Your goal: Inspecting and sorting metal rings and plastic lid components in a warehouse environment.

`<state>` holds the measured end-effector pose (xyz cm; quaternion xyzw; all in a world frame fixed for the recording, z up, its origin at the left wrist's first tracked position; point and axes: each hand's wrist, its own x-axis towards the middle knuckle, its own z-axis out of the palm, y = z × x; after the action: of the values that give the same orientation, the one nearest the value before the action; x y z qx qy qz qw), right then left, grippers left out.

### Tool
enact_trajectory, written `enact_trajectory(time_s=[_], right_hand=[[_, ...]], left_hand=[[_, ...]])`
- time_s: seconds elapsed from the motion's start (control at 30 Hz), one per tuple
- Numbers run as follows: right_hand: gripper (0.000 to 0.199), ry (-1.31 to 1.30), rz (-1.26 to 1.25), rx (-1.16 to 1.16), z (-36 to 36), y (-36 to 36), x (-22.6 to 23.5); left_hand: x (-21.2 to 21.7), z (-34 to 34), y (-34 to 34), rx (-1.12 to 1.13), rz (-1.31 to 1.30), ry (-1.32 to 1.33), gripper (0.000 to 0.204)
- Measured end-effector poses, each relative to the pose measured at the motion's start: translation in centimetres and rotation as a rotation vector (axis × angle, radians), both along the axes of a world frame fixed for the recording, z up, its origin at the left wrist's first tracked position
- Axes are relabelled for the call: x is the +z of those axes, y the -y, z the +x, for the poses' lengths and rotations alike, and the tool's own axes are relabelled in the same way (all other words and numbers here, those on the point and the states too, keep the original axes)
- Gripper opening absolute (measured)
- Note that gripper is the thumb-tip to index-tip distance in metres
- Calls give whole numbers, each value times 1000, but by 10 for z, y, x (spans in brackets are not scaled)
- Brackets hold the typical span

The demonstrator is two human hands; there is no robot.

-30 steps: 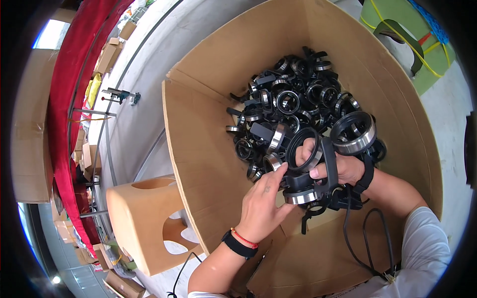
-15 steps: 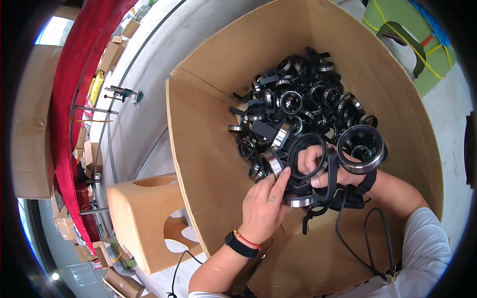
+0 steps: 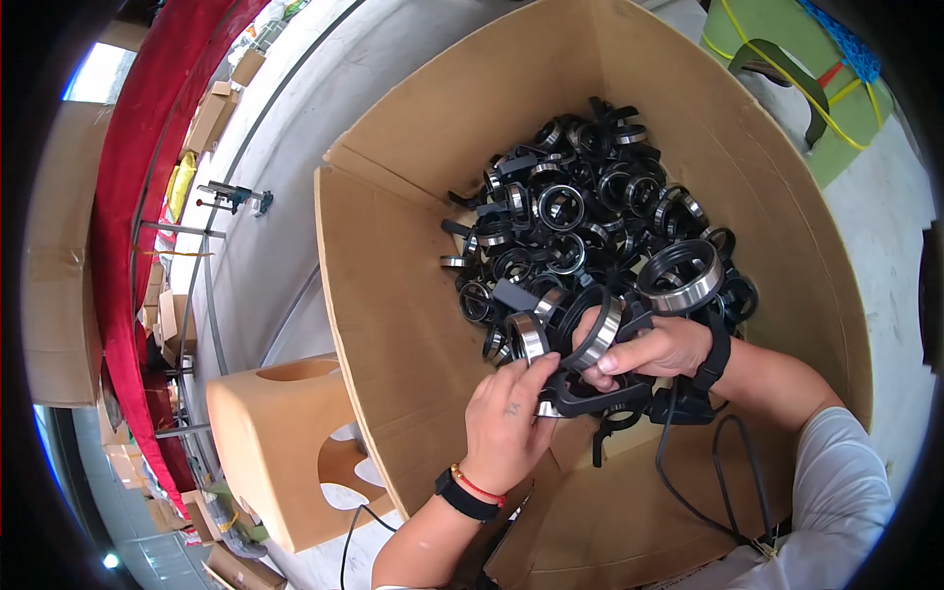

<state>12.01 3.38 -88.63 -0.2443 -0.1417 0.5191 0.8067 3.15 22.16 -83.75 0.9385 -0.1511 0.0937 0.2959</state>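
Both hands low in the frame's centre, left hand (image 3: 506, 418) gripping a black ring part (image 3: 590, 393), right hand (image 3: 654, 346) grasping its steel-lined ring, over a heap of rings (image 3: 580, 216), inside a cardboard box (image 3: 393, 295).

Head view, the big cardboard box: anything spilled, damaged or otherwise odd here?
Nothing stands out. The black ring-shaped parts lie in a loose heap, all inside the cardboard box. The left hand and right hand both grip parts at the heap's near edge. No part shows outside the box.
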Motion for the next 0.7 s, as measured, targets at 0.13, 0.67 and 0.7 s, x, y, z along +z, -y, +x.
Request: enact_trajectory(time_s=[0.13, 0.67, 0.7], right_hand=[[15, 64, -110, 14, -4, -1, 2], [28, -345, -38, -176, -2, -4, 12], [30, -349, -17, -158, -1, -3, 12]], left_hand=[[0, 0, 1, 46, -61, -74, 58], [7, 5, 9, 3, -586, -550, 77], [7, 4, 9, 2, -587, -549, 77]])
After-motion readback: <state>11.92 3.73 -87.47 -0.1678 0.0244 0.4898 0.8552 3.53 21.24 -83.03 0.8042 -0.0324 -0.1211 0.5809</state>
